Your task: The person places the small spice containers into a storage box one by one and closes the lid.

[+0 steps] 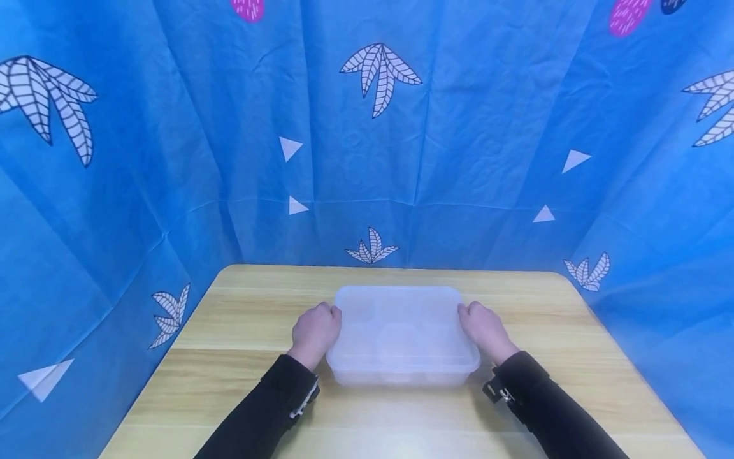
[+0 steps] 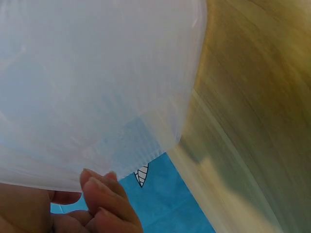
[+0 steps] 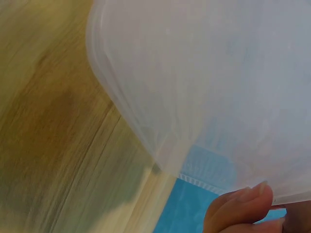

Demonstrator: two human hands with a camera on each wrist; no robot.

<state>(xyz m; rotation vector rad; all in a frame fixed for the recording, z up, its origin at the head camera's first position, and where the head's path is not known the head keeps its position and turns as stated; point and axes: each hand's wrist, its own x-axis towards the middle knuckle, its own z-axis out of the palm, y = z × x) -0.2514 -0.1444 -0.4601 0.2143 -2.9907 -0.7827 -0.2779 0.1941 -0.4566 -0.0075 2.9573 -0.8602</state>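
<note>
A translucent white plastic container (image 1: pixel 401 335) with a flat lid spans the space between the two hands over the table. At its left end my left hand (image 1: pixel 316 330) grips the rim, thumb on top. The right hand (image 1: pixel 485 329) holds the opposite end in the same way. In the left wrist view, curled fingers (image 2: pixel 108 200) come up under the container's edge; the right wrist view shows fingers (image 3: pixel 240 206) bent beneath the other edge. Faint rounded shapes show through the lid, too cloudy to make out. Whether the base touches the table is hard to tell.
The light wooden table (image 1: pixel 241 331) has rounded far corners. A blue curtain (image 1: pixel 367 159) printed with leaves and triangles hangs behind it and along both sides. Dark sleeves (image 1: pixel 258 408) with wrist straps cover both forearms.
</note>
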